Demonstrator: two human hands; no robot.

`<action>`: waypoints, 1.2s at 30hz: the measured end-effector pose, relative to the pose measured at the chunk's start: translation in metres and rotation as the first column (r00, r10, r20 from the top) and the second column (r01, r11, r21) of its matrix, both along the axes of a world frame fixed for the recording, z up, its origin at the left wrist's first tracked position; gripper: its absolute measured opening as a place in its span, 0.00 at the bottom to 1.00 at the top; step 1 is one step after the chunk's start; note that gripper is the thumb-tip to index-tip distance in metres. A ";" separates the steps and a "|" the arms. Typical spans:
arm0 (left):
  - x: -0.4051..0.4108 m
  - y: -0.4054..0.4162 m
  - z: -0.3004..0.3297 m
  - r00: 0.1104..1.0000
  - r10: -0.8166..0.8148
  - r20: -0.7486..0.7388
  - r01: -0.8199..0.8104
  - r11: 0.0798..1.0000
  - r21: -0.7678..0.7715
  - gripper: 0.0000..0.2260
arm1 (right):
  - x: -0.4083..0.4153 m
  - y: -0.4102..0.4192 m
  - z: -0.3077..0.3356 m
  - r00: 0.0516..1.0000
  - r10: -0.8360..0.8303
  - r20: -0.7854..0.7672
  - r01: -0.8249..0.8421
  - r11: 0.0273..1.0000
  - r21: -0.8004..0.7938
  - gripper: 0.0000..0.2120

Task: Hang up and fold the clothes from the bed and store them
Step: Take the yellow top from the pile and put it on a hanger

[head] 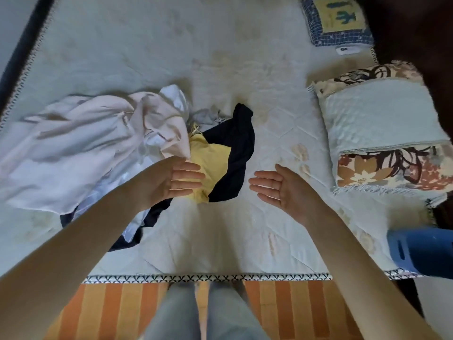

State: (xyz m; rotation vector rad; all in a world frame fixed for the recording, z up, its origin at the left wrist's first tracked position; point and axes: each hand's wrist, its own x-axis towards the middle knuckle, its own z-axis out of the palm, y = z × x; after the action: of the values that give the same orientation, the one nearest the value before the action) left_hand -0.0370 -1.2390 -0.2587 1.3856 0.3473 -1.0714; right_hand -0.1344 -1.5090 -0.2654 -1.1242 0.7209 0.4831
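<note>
You're standing at the edge of the bed, both arms stretched out over it, palms facing each other. Your left hand is flat, fingers straight and together, hovering over the yellow top, maybe just brushing it, hard to say. It's got nothing in it. Your right hand is the same deal: fingers straight, thumb up, holding nothing, over bare bed to the right of the clothes.

The clothes are all in one messy heap on the left half of the bed. Big pale pink garment takes up most of it, with a white piece poking out at the far side. The yellow top sits at the pile's right end, with a black garment draped over its right side. More black cloth sticks out from under the pile nearer you.

On the bed's right side there's a folded blanket stack, a patterned cushion at the far corner, and a blue basket at the near right edge.
</note>
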 end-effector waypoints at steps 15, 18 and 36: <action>0.080 -0.029 -0.202 0.999 0.002 -0.035 0.012 0.914 0.406 0.13 | 0.134 0.036 -0.194 0.977 0.134 -0.166 -0.147 0.987 -0.066 0.22; 0.088 -0.033 -0.249 0.995 -0.096 -0.026 0.095 0.845 0.526 0.14 | 0.149 0.047 -0.236 0.965 0.095 -0.246 -0.109 0.993 -0.043 0.21; 0.041 -0.053 -0.387 0.813 -0.558 0.167 0.029 0.325 0.945 0.33 | 0.171 0.115 -0.357 0.844 -0.056 -0.533 0.020 0.997 -0.073 0.08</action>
State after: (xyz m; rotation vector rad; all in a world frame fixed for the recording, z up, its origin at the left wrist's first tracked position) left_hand 0.0040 -1.2924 -0.6460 2.8186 0.3225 -0.7460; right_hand 0.0370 -1.3937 -0.6225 -1.0359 1.2542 0.7599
